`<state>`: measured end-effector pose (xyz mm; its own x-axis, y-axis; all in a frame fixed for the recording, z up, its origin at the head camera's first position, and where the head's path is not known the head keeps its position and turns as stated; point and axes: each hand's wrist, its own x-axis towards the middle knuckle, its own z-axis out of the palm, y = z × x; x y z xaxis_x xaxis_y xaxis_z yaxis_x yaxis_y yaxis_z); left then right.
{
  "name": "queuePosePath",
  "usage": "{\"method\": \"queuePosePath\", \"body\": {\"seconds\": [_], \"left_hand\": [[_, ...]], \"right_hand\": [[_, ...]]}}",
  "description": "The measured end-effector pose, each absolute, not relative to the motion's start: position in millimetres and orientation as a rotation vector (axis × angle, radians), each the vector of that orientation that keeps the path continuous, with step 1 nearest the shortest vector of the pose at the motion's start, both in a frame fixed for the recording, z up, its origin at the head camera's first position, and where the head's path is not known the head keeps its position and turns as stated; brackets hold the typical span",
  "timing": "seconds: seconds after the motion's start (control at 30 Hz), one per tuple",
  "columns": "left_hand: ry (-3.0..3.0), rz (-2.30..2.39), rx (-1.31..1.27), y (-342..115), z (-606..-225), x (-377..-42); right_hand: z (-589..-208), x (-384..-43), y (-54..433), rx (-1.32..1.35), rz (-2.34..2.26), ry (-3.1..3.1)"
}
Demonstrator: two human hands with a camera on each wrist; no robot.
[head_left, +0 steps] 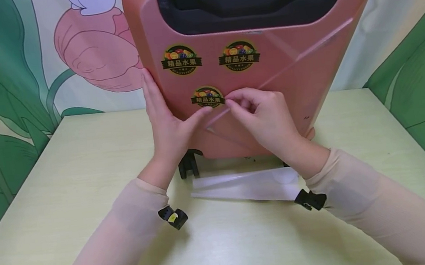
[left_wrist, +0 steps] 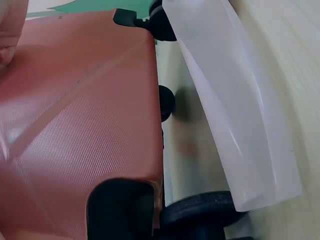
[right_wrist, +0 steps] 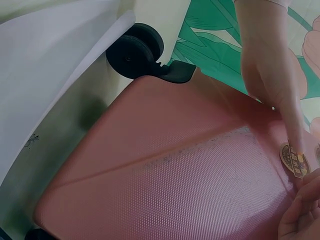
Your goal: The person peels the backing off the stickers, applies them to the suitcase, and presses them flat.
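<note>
A pink suitcase (head_left: 302,81) stands upright on the table, bearing round fruit-label stickers. Two of them, the upper left sticker (head_left: 181,60) and the upper right sticker (head_left: 239,56), lie flat on its face. Below these is a third sticker (head_left: 207,97). My right hand (head_left: 268,114) pinches its right end between thumb and forefinger. The left hand (head_left: 170,126) rests along the suitcase's left edge with fingers straight, its thumb reaching to the sticker's lower edge. In the right wrist view, the left thumb touches the third sticker (right_wrist: 295,160) and the right fingers (right_wrist: 302,207) are at its end.
A whitish, glossy backing sheet (head_left: 247,188) lies folded on the table (head_left: 85,201) in front of the suitcase. Black wheels (left_wrist: 202,210) are under the suitcase, one close against the sheet. A patterned curtain (head_left: 3,78) hangs behind.
</note>
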<state>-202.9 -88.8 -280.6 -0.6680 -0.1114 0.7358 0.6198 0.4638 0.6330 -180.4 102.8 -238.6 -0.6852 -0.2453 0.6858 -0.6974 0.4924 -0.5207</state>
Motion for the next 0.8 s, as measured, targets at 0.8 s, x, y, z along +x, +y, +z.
{"method": "queuePosePath", "body": {"seconds": [0.8], "left_hand": [[-1.906,-0.613,-0.571,-96.3,-288.1,-200.4]], "right_hand": [[-232.1,-181.4,118.1,0.822,0.956,-2.031]]}}
